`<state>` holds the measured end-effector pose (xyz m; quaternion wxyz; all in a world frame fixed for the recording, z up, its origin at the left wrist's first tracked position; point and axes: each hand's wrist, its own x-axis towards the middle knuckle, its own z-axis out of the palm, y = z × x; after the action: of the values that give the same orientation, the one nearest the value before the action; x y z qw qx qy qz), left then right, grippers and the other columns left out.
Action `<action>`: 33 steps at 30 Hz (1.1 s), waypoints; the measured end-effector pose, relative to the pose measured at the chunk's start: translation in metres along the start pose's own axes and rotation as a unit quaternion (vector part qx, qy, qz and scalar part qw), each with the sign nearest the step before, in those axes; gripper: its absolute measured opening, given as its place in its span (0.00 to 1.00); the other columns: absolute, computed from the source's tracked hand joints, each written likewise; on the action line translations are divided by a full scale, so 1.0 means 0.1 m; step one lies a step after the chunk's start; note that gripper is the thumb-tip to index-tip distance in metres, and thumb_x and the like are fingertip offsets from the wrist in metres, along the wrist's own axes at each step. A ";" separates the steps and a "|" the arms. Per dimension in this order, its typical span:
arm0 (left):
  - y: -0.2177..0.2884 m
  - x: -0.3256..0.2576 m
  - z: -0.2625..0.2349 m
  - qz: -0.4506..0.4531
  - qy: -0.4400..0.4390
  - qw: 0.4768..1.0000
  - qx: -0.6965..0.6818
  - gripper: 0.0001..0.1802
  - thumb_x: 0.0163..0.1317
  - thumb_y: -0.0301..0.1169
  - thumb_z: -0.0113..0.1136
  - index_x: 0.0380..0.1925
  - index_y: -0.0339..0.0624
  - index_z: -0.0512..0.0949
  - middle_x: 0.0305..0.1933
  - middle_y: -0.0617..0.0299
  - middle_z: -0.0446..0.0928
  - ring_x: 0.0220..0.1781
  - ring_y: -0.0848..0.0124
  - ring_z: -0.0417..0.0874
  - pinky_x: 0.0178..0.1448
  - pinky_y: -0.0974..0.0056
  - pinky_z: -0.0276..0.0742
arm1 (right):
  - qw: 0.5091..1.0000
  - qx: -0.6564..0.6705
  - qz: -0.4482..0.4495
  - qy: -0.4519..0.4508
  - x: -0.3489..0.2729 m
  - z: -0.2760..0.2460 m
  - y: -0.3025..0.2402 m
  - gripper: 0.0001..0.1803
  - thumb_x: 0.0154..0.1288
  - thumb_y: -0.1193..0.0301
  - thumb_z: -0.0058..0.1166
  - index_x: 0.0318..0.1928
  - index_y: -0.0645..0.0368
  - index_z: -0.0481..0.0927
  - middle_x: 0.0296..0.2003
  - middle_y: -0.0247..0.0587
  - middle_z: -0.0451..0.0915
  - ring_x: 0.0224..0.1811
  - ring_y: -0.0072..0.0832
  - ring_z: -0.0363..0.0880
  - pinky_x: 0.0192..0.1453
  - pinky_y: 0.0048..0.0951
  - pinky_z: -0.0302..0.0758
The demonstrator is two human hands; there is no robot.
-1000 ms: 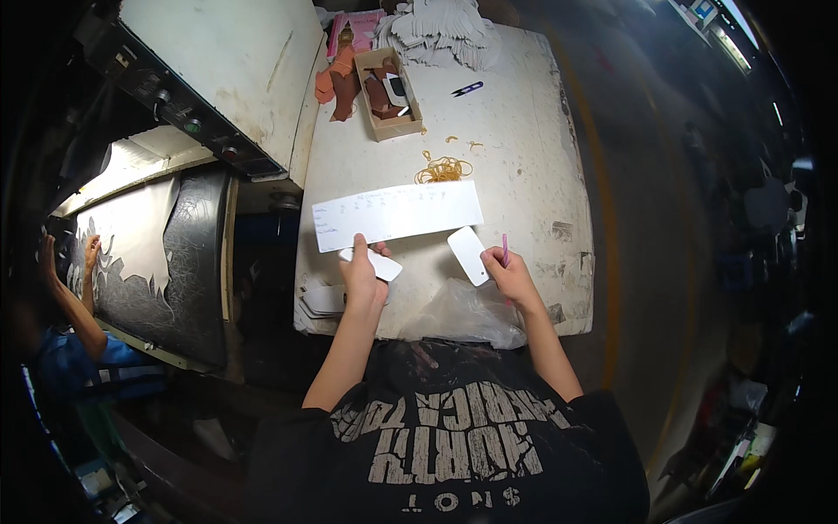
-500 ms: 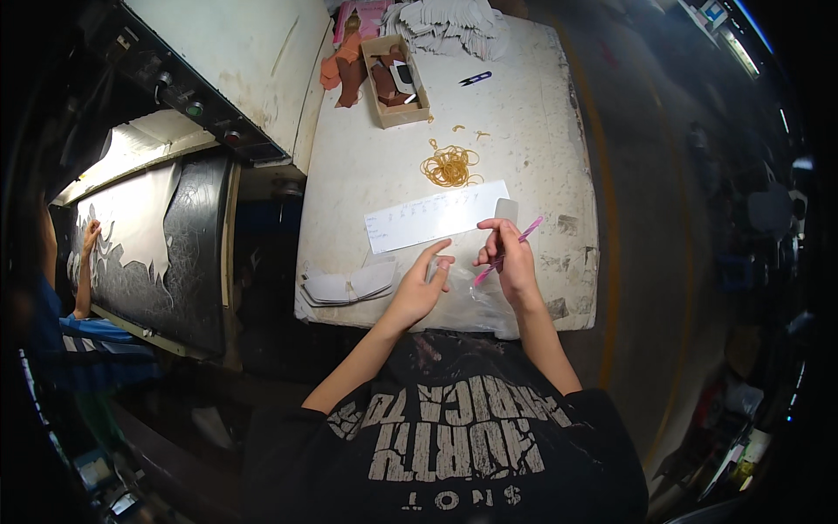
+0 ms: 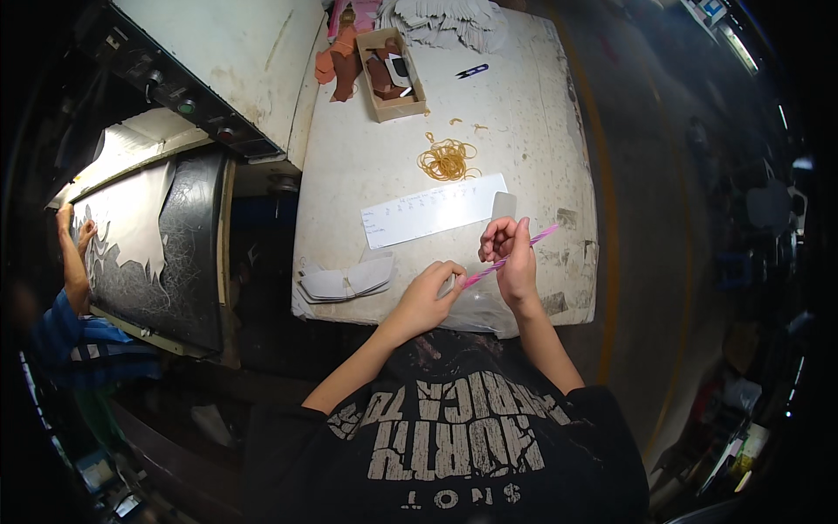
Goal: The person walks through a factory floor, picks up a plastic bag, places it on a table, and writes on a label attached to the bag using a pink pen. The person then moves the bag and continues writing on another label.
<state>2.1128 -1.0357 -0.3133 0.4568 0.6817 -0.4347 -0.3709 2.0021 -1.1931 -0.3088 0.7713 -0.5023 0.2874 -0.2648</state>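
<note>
Since half a second ago your left hand (image 3: 429,295) has curled inward and the pink pen (image 3: 483,274) has tipped flatter. You hold your right hand (image 3: 511,262) with fingers bent, gripping that slim, spiral-striped pen. It crosses behind your right thumb, one end toward 2 o'clock, the other toward 8 o'clock beside your left fingertips; whether those pinch anything cannot be told. From your right hand, the white card (image 3: 432,214) lies at 10 o'clock.
</note>
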 end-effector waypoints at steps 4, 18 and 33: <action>0.11 -0.01 -0.02 -0.003 -0.041 0.996 -0.074 0.14 0.80 0.38 0.56 0.46 0.36 0.78 0.43 0.54 0.81 0.47 0.66 0.80 0.57 0.61 0.75 | 0.999 -0.008 0.036 -0.027 0.01 -0.04 -0.16 0.35 0.87 0.44 0.20 0.34 0.56 0.72 0.23 0.31 0.71 0.26 0.20 0.67 0.35 0.25 0.68; 0.12 0.06 -0.16 -0.195 -0.247 0.920 -0.232 0.19 0.84 0.45 0.48 0.41 0.40 0.74 0.34 0.65 0.71 0.39 0.73 0.70 0.50 0.66 0.73 | 0.959 0.221 -0.025 0.174 0.57 -0.83 -0.77 0.26 0.87 0.55 0.37 0.28 0.54 0.71 0.21 0.35 0.73 0.19 0.26 0.67 0.27 0.31 0.70; -0.72 0.40 0.28 0.050 0.020 0.922 0.383 0.15 0.60 0.30 0.66 0.47 0.42 0.80 0.75 0.51 0.72 0.59 0.51 0.77 0.60 0.50 0.80 | 0.672 -0.731 0.048 0.112 0.36 -0.54 0.24 0.22 0.65 0.56 0.61 0.44 0.66 0.82 0.43 0.59 0.83 0.42 0.55 0.87 0.47 0.53 0.83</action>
<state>2.1196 -1.0667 -0.3941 0.1873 0.7894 -0.5680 -0.1385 1.9911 -1.2432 -0.3549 0.1316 -0.8578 0.4967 0.0126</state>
